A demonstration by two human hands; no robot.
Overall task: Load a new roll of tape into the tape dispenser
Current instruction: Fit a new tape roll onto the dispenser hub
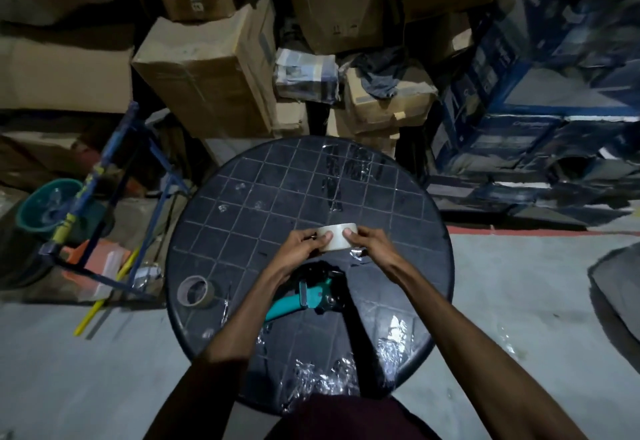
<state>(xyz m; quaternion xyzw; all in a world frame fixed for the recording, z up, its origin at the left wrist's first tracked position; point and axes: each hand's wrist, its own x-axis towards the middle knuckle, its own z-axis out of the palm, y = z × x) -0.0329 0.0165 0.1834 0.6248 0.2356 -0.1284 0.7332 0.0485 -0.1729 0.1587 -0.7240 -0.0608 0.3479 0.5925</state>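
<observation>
A pale roll of clear tape [336, 237] is held above the round dark table [242, 204] between both my hands. My left hand [304, 244] grips its left side, thumb on the front face. My right hand [372, 240] grips its right side, thumb on the top edge. Below my hands the tape dispenser [313, 292], with a teal handle and black head, lies on the table. A brown, nearly spent tape core [195, 291] stands near the table's left edge.
Crumpled clear tape scraps [322, 375] litter the table's near part. Cardboard boxes [211, 76] are stacked behind the table, blue cartons [540, 100] at right. A blue hand trolley [114, 197] and a green bucket [48, 207] stand at left on the grey floor.
</observation>
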